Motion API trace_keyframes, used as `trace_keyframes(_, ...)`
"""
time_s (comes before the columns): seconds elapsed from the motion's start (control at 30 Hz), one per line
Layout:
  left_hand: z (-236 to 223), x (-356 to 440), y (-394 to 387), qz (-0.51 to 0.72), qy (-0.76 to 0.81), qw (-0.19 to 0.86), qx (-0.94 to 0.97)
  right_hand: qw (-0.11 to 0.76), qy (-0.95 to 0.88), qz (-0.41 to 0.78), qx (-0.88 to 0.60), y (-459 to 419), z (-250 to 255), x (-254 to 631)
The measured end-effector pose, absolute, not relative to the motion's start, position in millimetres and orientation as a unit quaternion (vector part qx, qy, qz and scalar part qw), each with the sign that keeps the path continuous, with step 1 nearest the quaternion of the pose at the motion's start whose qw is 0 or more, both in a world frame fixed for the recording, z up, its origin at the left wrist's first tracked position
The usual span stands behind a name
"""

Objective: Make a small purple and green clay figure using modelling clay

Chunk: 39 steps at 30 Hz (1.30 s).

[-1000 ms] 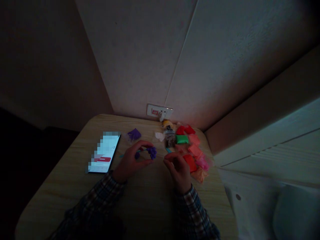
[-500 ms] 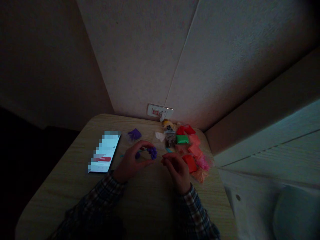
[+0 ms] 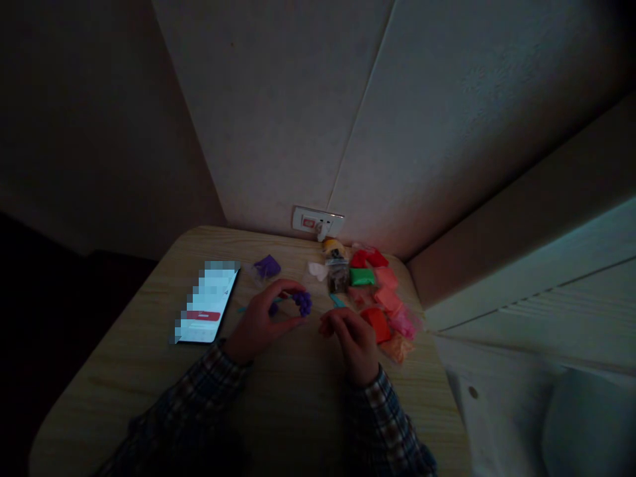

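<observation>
My left hand (image 3: pixel 261 322) curves its thumb and fingers round a small cluster of purple clay balls (image 3: pixel 303 304), which shows between the fingertips. Behind that hand, a purple lump (image 3: pixel 273 309) and part of a thin teal stick (image 3: pixel 242 309) are visible. To the right, apart from the cluster, my right hand (image 3: pixel 352 336) has its thumb and fingers pinched together; whatever lies between them is too small to make out. A teal tool (image 3: pixel 337 300) lies just beyond the right fingertips.
A lit phone (image 3: pixel 206 301) lies at the left of the wooden table (image 3: pixel 124 358). A purple clay packet (image 3: pixel 267 266) is at the back. Several packets stand at the right, among them a green packet (image 3: pixel 362 277) and a red packet (image 3: pixel 376 324). A wall socket (image 3: pixel 318 222) holds a plug.
My right hand has shifted slightly down, and its fingers have closed a little. More of the teal tool shows. My left hand and the purple cluster stay nearly still.
</observation>
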<state>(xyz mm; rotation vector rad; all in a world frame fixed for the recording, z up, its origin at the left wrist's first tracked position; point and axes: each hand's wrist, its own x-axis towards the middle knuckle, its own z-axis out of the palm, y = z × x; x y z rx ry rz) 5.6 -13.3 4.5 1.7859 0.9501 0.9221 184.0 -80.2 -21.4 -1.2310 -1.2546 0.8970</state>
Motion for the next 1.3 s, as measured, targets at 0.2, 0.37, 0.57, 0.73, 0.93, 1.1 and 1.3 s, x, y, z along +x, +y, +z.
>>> trace_keyframes(0.2, 4, 6, -15, 0.372, 0.378, 0.459, 0.713, 0.570, -0.511, 0.372, -0.525, -79, -24, 185)
trace_keyframes(0.37, 2, 6, -14, 0.386, 0.367, 0.479, 0.698, 0.567, -0.526, 0.367, -0.517, -80, -23, 184)
trace_keyframes(0.57, -1, 8, -14, 0.403, 0.346, 0.548, 0.646, 0.604, -0.521, 0.375, -0.473, -84, -17, 181)
trace_keyframes(0.73, -7, 11, -12, 0.429, 0.308, 0.645, 0.552, 0.604, -0.532, 0.359, -0.473, -88, -18, 180)
trace_keyframes(0.93, -9, 12, -11, 0.429, 0.276, 0.735, 0.447, 0.587, -0.556, 0.352, -0.471, -87, -17, 182)
trace_keyframes(1.1, -11, 13, -11, 0.417, 0.276, 0.751, 0.432, 0.565, -0.569, 0.331, -0.498, -88, -15, 182)
trace_keyframes(1.3, -15, 13, -12, 0.410, 0.288, 0.739, 0.450, 0.592, -0.538, 0.358, -0.482, -88, -14, 179)
